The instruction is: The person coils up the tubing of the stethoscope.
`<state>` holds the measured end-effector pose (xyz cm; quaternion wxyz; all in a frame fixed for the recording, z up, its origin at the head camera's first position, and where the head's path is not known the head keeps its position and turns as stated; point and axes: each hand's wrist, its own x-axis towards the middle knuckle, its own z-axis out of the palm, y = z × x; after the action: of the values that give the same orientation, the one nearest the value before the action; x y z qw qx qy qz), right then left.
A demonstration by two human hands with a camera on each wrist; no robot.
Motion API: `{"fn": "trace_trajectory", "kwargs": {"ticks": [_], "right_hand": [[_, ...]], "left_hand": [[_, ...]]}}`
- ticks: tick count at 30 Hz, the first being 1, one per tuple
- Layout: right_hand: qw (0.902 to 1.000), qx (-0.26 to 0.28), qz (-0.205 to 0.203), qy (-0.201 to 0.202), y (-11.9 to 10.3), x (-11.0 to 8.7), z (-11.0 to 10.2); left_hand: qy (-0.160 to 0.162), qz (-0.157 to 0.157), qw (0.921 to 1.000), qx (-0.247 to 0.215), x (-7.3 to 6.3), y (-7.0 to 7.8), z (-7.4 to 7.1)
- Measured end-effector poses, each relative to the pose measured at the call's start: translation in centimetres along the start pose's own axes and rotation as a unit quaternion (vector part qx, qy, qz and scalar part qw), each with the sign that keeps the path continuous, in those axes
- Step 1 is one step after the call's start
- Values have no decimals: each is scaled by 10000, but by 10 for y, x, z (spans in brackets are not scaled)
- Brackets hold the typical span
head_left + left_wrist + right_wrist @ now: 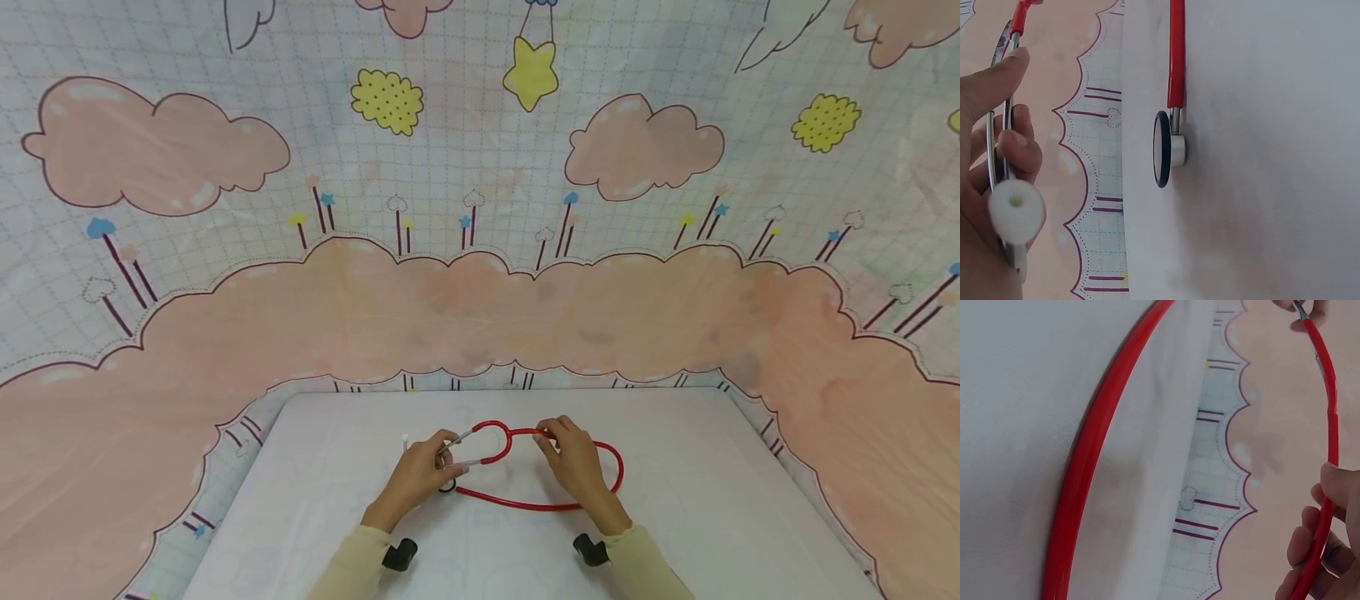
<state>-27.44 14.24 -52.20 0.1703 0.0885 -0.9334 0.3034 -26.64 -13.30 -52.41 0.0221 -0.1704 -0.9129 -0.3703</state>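
A stethoscope with red tubing loops between both hands. My left hand grips its metal ear tubes, and a white eartip pokes out close to the palm. On the right, my right hand pinches the tubing just past the fork, between thumb and fingers. The rest of the tube curves round under the right wrist and back to the left. At its end the chestpiece, black-rimmed and silver, stands on edge at the white surface below the left hand.
A white tabletop lies under the hands. Behind it hangs a cloth printed with pink clouds and stars. Black wrist-camera mounts sit by both sleeves, close over the table.
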Motion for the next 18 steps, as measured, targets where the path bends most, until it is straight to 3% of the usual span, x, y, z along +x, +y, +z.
{"fn": "trace_trajectory", "kwargs": {"ticks": [10,14,18], "right_hand": [[9972,-115,-330,663,7,-9,-5],[9966,61,-526,635,11,-12,-10],[9930,177,-983,630,11,-15,-18]], "left_hand": [[449,19,9990,-30,-14,0,-2],[486,-49,9988,-82,-18,-2,-5],[436,-73,9990,-98,-21,-1,-9]]}}
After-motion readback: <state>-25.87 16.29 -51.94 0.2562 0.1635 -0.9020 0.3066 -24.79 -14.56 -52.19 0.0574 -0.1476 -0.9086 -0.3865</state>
